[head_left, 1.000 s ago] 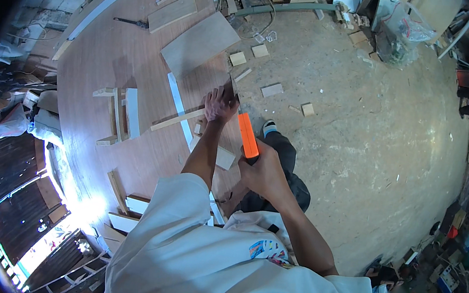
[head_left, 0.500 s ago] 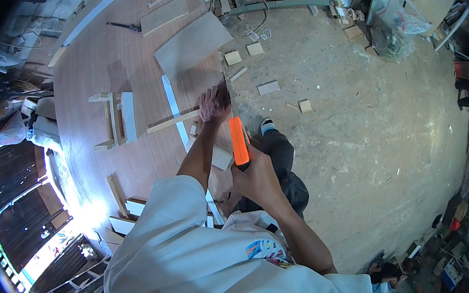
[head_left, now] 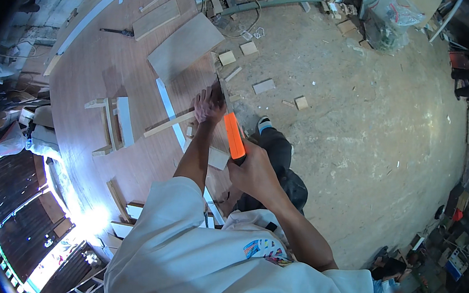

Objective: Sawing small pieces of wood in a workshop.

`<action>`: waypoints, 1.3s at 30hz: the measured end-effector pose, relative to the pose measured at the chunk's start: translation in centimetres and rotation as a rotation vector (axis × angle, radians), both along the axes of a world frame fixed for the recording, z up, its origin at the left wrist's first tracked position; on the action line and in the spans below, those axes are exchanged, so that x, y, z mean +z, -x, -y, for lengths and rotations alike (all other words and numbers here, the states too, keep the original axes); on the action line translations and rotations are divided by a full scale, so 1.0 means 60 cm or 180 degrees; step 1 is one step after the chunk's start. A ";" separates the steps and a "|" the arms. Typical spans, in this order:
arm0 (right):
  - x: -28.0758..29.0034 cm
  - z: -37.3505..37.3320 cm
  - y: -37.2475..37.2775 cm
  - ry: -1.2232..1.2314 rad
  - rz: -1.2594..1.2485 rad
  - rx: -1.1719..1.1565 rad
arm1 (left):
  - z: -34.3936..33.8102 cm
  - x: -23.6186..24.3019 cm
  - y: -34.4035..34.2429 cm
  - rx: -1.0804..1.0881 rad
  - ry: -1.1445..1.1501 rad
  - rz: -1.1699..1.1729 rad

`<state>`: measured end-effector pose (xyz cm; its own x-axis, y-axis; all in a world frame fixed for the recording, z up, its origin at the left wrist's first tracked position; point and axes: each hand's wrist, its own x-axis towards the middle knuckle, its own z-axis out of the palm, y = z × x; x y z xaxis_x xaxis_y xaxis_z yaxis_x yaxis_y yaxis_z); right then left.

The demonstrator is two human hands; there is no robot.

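Observation:
My right hand (head_left: 257, 174) is closed around the grip of a handsaw with an orange-and-black handle (head_left: 234, 135). The saw's thin blade (head_left: 223, 92) points away from me along the right edge of a wooden tabletop (head_left: 99, 69). Beside the blade, my left hand (head_left: 210, 108) is closed over the end of a narrow wooden strip (head_left: 169, 123) and presses it at the table edge. The strip slants across a white strip (head_left: 171, 105) on the tabletop. My left hand hides the strip's end and where the blade meets it.
A flat board (head_left: 185, 47) lies farther along the table. To the left stands a small wooden frame (head_left: 114, 125). Several wood offcuts, one a pale block (head_left: 263, 86), lie on the concrete floor (head_left: 362, 131). Another person (head_left: 389, 277) is at the lower right.
The whole view has shifted slightly. Both hands keep their holds, and the saw has barely moved against the table edge.

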<state>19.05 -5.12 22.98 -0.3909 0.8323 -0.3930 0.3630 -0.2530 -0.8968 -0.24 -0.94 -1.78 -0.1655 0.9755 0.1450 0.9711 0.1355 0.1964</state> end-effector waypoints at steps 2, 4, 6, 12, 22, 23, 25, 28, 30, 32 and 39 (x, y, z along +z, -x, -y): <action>0.000 0.004 -0.003 -0.0086 -0.0070 -0.0045 | -0.003 0.004 -0.009 0.0032 0.0106 -0.0010; -0.001 0.003 -0.004 -0.0183 -0.0145 -0.0076 | -0.006 0.008 -0.013 0.0079 0.0202 -0.0024; -0.003 -0.002 0.000 -0.0222 0.0019 0.0005 | -0.008 0.013 -0.012 0.0005 0.0364 0.0039; 0.018 -0.002 -0.005 0.0052 -0.0030 -0.0020 | -0.007 0.010 -0.009 -0.0007 0.0028 -0.0028; 0.026 -0.009 -0.009 0.0297 -0.0014 0.0004 | -0.008 0.013 -0.006 -0.0074 -0.0211 -0.0009; 0.026 -0.005 -0.009 0.0228 -0.0045 0.0018 | -0.011 0.013 -0.006 -0.0064 -0.0220 -0.0016; 0.023 -0.002 -0.008 0.0175 -0.0079 0.0032 | -0.008 0.010 -0.007 -0.0094 -0.0152 0.0083; 0.010 -0.007 -0.005 0.0057 -0.0100 0.0009 | -0.010 0.002 -0.010 -0.0111 -0.0499 -0.0147; 0.001 -0.014 -0.002 0.0198 0.0027 0.0018 | -0.006 -0.001 -0.010 -0.0078 -0.0517 -0.0129; 0.012 -0.007 -0.001 0.0025 -0.0049 -0.0011 | -0.003 0.002 -0.005 -0.0050 -0.0509 -0.0111; -0.026 -0.010 -0.002 -0.0090 0.0127 -0.0016 | -0.017 0.038 -0.026 0.0011 -0.0169 0.0263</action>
